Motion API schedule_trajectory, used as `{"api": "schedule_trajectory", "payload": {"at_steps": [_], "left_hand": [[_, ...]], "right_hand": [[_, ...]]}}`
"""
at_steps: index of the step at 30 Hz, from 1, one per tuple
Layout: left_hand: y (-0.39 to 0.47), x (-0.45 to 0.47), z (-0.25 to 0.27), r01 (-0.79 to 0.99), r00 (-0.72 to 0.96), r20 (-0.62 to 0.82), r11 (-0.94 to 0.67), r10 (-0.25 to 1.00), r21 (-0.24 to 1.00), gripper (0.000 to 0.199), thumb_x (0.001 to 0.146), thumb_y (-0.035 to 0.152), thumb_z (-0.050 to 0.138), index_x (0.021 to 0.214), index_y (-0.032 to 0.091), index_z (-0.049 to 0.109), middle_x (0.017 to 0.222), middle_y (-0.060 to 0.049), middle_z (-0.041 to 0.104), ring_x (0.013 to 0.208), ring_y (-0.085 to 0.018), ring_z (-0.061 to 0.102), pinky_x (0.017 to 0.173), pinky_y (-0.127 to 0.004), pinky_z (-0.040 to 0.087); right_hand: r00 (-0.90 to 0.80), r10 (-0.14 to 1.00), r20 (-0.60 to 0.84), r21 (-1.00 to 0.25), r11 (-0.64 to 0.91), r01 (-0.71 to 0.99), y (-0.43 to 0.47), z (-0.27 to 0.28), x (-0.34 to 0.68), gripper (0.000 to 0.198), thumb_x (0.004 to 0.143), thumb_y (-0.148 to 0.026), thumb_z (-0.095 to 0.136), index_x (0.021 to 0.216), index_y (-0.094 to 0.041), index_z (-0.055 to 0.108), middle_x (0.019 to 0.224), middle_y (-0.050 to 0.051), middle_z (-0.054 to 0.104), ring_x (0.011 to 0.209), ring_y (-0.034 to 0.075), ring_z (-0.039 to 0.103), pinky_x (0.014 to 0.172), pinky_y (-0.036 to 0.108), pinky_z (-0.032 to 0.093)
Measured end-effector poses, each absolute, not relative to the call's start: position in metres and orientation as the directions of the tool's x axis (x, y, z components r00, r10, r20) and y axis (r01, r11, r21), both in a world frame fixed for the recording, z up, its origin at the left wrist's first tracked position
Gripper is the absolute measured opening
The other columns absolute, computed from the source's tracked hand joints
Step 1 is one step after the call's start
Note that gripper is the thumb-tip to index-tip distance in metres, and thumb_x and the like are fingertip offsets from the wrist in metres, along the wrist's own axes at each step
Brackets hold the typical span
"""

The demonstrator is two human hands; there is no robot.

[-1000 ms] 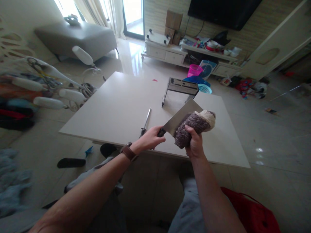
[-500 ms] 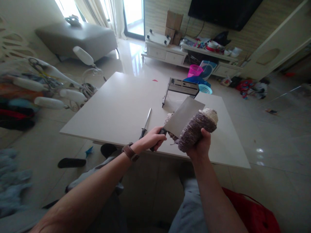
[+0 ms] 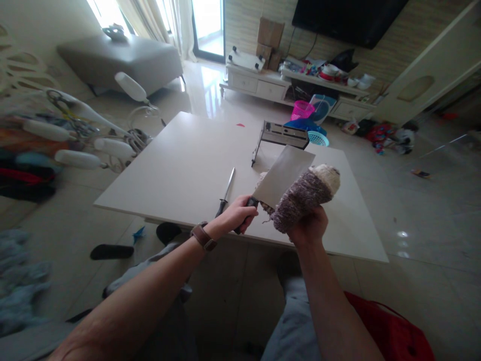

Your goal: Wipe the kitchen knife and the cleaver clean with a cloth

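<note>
My left hand (image 3: 242,214), with a brown-strapped watch at the wrist, is closed round the black handle of a cleaver (image 3: 286,170). The broad blade tilts up and away to the right. In my right hand (image 3: 311,228) is a bunched, fuzzy cloth (image 3: 300,200), purple-brown with a cream end. It sits beside the blade's right side; whether they touch, I cannot tell. More pale cloth shows behind the blade near the handle. A honing steel (image 3: 228,186) with a black handle lies on the table left of the cleaver, partly behind my left forearm.
The white table (image 3: 169,170) carries a grey metal stand (image 3: 283,134) on legs behind the blade, and a small red piece (image 3: 240,125) at its far edge. A lamp with white shades (image 3: 130,86) is left of the table. Pink and light-blue baskets (image 3: 302,109) are beyond it.
The cloth has turned slightly, its cream end shifting right and up, and my right thumb has gone behind it. The cleaver blade has moved slightly left and up.
</note>
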State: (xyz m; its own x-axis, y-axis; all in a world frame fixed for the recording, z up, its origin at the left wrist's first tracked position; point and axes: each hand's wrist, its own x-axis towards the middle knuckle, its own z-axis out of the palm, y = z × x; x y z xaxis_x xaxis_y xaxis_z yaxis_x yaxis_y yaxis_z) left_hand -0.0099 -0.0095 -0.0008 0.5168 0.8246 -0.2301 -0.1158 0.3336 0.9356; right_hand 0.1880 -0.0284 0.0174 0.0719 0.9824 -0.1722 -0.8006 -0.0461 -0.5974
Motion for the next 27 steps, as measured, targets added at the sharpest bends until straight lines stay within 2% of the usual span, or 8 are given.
{"api": "schedule_trajectory", "payload": {"at_steps": [3,7,11,15,19,23,27], "left_hand": [[-0.011,-0.01,0.001,-0.019,0.496,-0.205,0.247,0.844,0.969,0.019,0.073,0.022,0.06,0.09,0.021,0.051,0.044,0.012,0.047,0.031,-0.008,0.041,0.033,-0.02,0.035],[-0.013,-0.011,0.005,0.096,0.455,-0.161,0.131,0.876,0.987,0.026,0.073,0.02,0.058,0.099,0.018,0.057,0.051,0.012,0.045,0.037,-0.009,0.046,0.038,-0.021,0.036],[-0.012,-0.014,0.007,0.193,0.468,-0.043,-0.055,0.883,0.98,0.033,0.074,0.018,0.056,0.106,0.015,0.064,0.063,0.009,0.046,0.051,-0.009,0.044,0.049,-0.023,0.036],[-0.009,-0.015,0.006,0.242,0.479,0.067,-0.205,0.875,0.948,0.029,0.073,0.017,0.055,0.101,0.014,0.065,0.071,0.006,0.044,0.063,-0.01,0.037,0.059,-0.025,0.033],[-0.005,-0.017,0.007,0.283,0.497,0.066,-0.234,0.865,0.93,0.02,0.073,0.019,0.055,0.092,0.015,0.062,0.071,0.006,0.043,0.065,-0.011,0.036,0.06,-0.027,0.029],[-0.003,-0.02,0.009,0.293,0.478,0.026,-0.188,0.878,0.937,0.022,0.074,0.02,0.055,0.093,0.016,0.063,0.071,0.005,0.045,0.066,-0.012,0.038,0.06,-0.027,0.029],[-0.005,-0.019,0.006,0.284,0.448,0.067,-0.213,0.891,0.935,0.021,0.073,0.02,0.056,0.092,0.016,0.064,0.071,0.005,0.044,0.066,-0.012,0.038,0.061,-0.027,0.029]], "right_hand": [[0.104,0.973,-0.207,-0.69,-0.07,-0.72,-0.025,0.01,0.185,0.036,0.064,-0.028,0.084,0.097,-0.025,0.072,0.093,0.001,0.079,0.084,0.024,0.073,0.095,0.057,0.062],[0.143,0.976,-0.162,-0.793,-0.042,-0.608,-0.022,0.004,0.18,0.049,0.062,-0.024,0.093,0.106,-0.026,0.071,0.097,0.0,0.079,0.086,0.023,0.075,0.089,0.051,0.066],[0.137,0.977,-0.163,-0.821,-0.057,-0.568,-0.02,0.003,0.176,0.054,0.059,-0.025,0.098,0.107,-0.024,0.073,0.101,0.001,0.081,0.09,0.023,0.076,0.089,0.046,0.067],[0.226,0.955,-0.192,-0.842,-0.042,-0.538,-0.018,-0.001,0.175,0.056,0.059,-0.022,0.097,0.11,-0.022,0.073,0.105,0.0,0.081,0.092,0.022,0.077,0.09,0.044,0.067],[0.287,0.929,-0.234,-0.836,-0.041,-0.547,-0.014,-0.006,0.18,0.057,0.06,-0.023,0.096,0.112,-0.018,0.073,0.107,0.003,0.081,0.095,0.022,0.077,0.093,0.043,0.066],[0.373,0.903,-0.213,-0.823,0.039,-0.567,-0.007,-0.005,0.19,0.059,0.059,-0.025,0.096,0.112,-0.019,0.072,0.104,0.001,0.08,0.091,0.02,0.076,0.091,0.04,0.066],[0.35,0.919,-0.181,-0.814,0.06,-0.578,-0.008,-0.001,0.193,0.053,0.064,-0.028,0.093,0.111,-0.023,0.072,0.102,-0.001,0.08,0.092,0.019,0.076,0.092,0.041,0.066]]}}
